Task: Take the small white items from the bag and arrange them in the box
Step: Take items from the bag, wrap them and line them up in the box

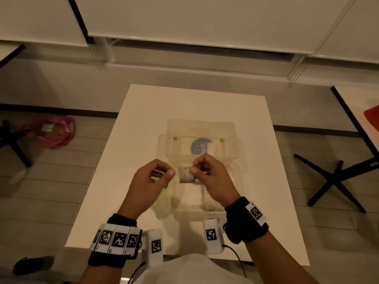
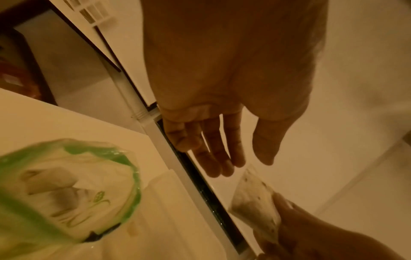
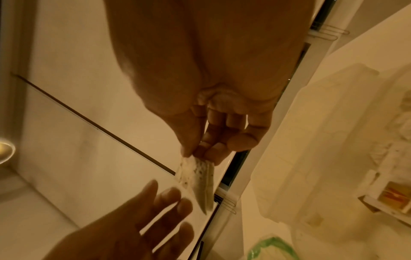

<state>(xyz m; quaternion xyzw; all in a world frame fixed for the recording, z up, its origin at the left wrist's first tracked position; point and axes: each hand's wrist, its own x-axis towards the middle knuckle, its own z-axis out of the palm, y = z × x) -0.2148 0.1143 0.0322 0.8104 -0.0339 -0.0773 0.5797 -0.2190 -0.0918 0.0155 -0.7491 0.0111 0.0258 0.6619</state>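
Observation:
Above the clear plastic box [image 1: 240, 181], my right hand [image 1: 192, 168] pinches a small white speckled sachet [image 1: 186, 174] by its top corner between thumb and fingers. The sachet [image 3: 200, 177] hangs down from those fingertips. My left hand [image 1: 167, 171] hovers just left of the sachet, fingers relaxed and empty; the left wrist view shows the left hand [image 2: 240, 163] bare, with the sachet [image 2: 255, 198] below it. The green-and-white bag [image 2: 66, 184] lies on the table under my left hand, with more white items inside. The box's lid [image 1: 201, 128] stands open at the far side.
The box sits mid-table on the white table [image 1: 194, 103], whose edges are close on both sides. On the floor lie a red bag [image 1: 53, 132] at left and a black chair base [image 1: 336, 181] at right. Another table [image 1: 359, 124] stands at far right.

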